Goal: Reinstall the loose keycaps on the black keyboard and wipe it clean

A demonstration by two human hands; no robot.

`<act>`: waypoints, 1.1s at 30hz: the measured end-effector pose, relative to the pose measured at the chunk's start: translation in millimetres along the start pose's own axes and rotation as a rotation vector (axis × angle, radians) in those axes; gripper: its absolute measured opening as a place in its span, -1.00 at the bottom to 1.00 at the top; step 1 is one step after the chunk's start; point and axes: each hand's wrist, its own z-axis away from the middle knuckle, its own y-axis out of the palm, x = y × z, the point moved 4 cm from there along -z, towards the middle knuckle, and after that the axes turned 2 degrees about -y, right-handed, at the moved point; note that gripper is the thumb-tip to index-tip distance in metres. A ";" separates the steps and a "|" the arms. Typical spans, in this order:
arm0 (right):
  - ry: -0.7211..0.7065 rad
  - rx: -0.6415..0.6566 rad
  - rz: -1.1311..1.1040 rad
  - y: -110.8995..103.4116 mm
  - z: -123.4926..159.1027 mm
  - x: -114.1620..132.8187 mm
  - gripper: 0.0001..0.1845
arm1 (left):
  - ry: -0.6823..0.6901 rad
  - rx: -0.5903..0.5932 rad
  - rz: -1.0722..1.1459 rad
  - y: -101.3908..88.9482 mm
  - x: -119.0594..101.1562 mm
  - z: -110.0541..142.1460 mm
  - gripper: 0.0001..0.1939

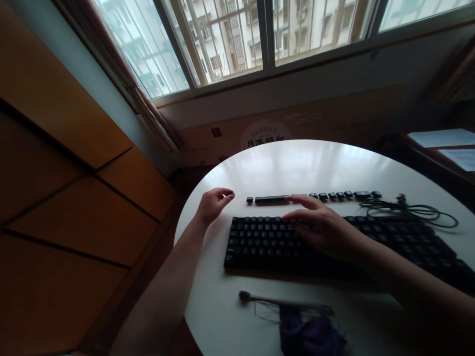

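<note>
Keyboard (pixel 256 242) flat on white table (pixel 213 301). Left hand (pixel 213 203) pinches small dark piece (pixel 232 194); right hand (pixel 315 222) loosely open over keyboard. Likely step: lining up loose keycaps (pixel 322 196); next calls for careful placing.

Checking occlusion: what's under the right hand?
The keyboard, its keys showing around the right hand. A finger overlaps the right end of the long black bar. Keys beneath the palm are hidden.

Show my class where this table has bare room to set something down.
Widest: the white table beyond the loose keys, up to its far rim. Narrower: the strip between left forearm and keyboard. Crowded: the right, with cable and keyboard, and the near side, with long-handled tool and purple cloth.
</note>
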 end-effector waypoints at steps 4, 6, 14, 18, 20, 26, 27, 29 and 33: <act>-0.006 -0.025 -0.005 -2.7 1.8 3.9 -0.72 | 0.146 -0.090 0.071 -29.7 -51.6 42.6 -0.75; -0.014 -0.024 -0.014 -2.2 2.6 6.9 -0.72 | 0.245 -0.002 0.031 -32.5 -79.0 72.7 -0.83; -0.071 0.021 -0.022 2.5 2.3 14.5 -0.67 | 0.384 0.058 -0.087 -22.5 -82.1 150.9 -0.84; -0.072 0.037 -0.015 3.3 2.5 15.7 -0.67 | 0.422 0.038 -0.104 -15.7 -73.6 154.4 -0.85; -0.067 0.047 -0.012 3.1 2.6 16.2 -0.67 | 0.416 0.029 -0.115 -13.4 -72.3 153.0 -0.86; -0.058 0.060 -0.008 1.5 1.9 16.1 -0.68 | 0.436 0.076 -0.159 -8.5 -69.5 152.0 -0.84; -0.059 0.061 -0.008 1.8 1.9 15.6 -0.68 | 0.441 0.083 -0.160 -8.1 -69.4 152.8 -0.83; -0.063 0.066 -0.003 2.8 2.1 14.4 -0.69 | 0.447 0.085 -0.169 -7.7 -69.9 154.5 -0.81; -0.065 0.069 0.005 5.4 2.9 12.7 -0.68 | 0.450 0.081 -0.233 -7.2 -73.9 156.9 -0.79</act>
